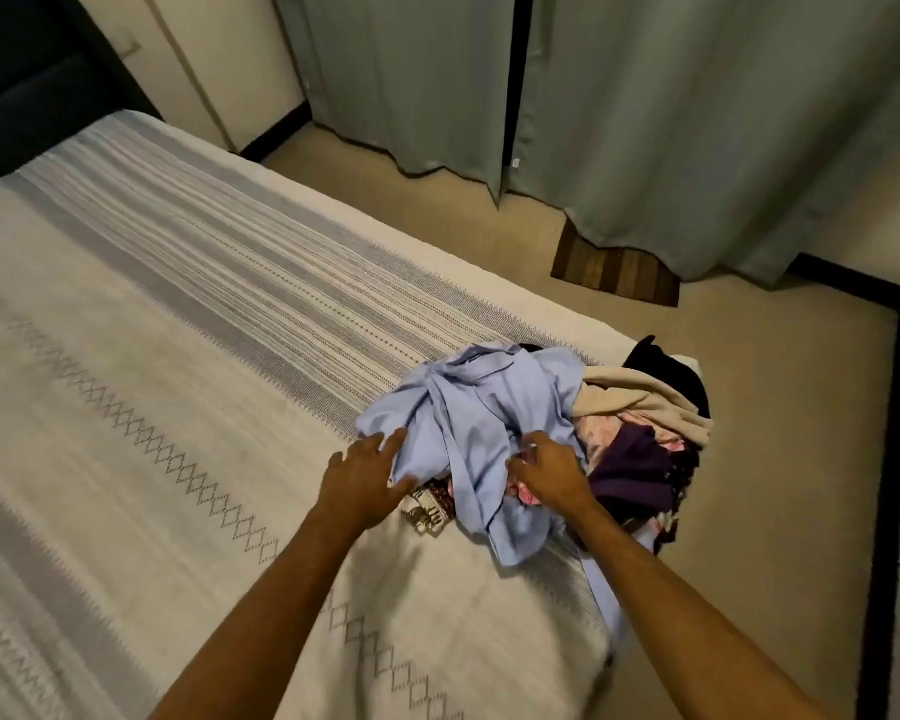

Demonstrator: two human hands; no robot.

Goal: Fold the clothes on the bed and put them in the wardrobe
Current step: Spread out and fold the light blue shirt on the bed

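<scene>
wide bare bedspread (152, 356) left of clothes pile (541, 439); pile crowds bed's right corner.

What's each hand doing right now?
Left hand: open, fingers on the blue shirt.
Right hand: fingers curled at the shirt; grip cannot be told.

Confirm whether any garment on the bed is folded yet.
No: the light blue shirt and the other clothes lie in a crumpled pile at the bed's corner.

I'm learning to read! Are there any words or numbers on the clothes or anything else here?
None can be read.
The small tag on the curtain is too small to read.
The patterned cloth under the light blue shirt shows only blurred marks.
</scene>
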